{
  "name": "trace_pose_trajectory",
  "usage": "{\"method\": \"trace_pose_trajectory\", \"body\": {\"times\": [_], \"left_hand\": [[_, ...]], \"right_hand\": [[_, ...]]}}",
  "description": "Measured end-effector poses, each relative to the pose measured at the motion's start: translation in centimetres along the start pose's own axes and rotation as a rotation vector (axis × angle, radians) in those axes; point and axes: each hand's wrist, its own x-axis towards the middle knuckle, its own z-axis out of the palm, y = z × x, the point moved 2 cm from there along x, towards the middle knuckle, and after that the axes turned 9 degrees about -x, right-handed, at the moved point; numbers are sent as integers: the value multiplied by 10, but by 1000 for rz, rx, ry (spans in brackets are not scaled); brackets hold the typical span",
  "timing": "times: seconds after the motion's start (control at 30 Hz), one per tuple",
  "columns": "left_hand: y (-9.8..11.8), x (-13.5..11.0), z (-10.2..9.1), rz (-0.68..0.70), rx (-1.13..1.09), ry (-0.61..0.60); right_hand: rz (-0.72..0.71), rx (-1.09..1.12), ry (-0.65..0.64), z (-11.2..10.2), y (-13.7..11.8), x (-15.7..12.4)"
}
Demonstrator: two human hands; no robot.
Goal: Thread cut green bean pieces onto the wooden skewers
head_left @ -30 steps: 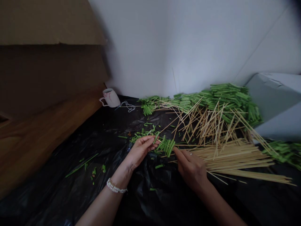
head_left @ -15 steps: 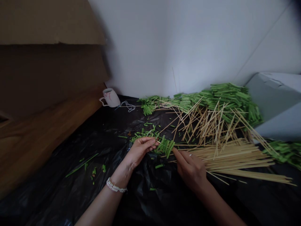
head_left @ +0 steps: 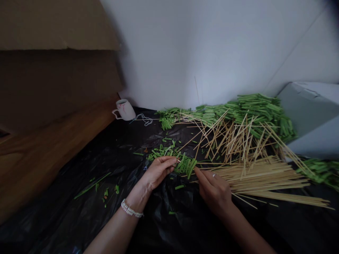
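its loose stem now gone, the left hand (head_left: 159, 170) pinches the skewer's tip (head_left: 178, 161), the right hand (head_left: 214, 190) its other end, the green row (head_left: 188, 166) seemingly longer, well inside the black sheet's (head_left: 164, 233) far edge.

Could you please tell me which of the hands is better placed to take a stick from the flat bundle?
Probably the right hand: it lies beside the flat bundle, whereas the left hand is farther off, apparently pinching a separate stick by the green stems.
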Motion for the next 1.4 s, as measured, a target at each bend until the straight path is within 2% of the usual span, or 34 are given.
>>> {"method": "trace_pose_trajectory", "body": {"times": [0.17, 0.33, 0.67, 0.9, 1.07, 1.13, 1.2, 1.23, 1.27, 1.3, 1.4], "left_hand": [[-5, 1, 1, -61, -75, -28], [-8, 1, 1, -10, -7, 16], [-7, 0, -4, 3, 144, 20], [-8, 1, 2, 137, 380, 40], [-8, -4, 8, 90, 476, -146], [-4, -12, 10, 1, 555, -307], [0, -22, 13, -164, 627, -526], [4, -26, 14, -201, 637, -583], [8, -27, 15, -182, 638, -582], [13, -27, 14, -121, 634, -533], [24, -15, 3, 174, 584, -211]], "right_hand": [[1, 14, 6, 0, 0, 0], [5, -5, 4, 1, 0, -1], [-22, -37, -7, -2, -1, 1], [-13, -62, -39, 3, 0, -2], [87, -155, -8, 0, 15, -3], [130, -174, 17, -2, 20, -2], [132, -178, 23, -2, 22, -2], [124, -177, 20, -2, 22, -2], [115, -174, 14, -2, 21, -2], [108, -168, 9, -1, 21, -2], [103, -148, 3, 0, 18, -3]]}}
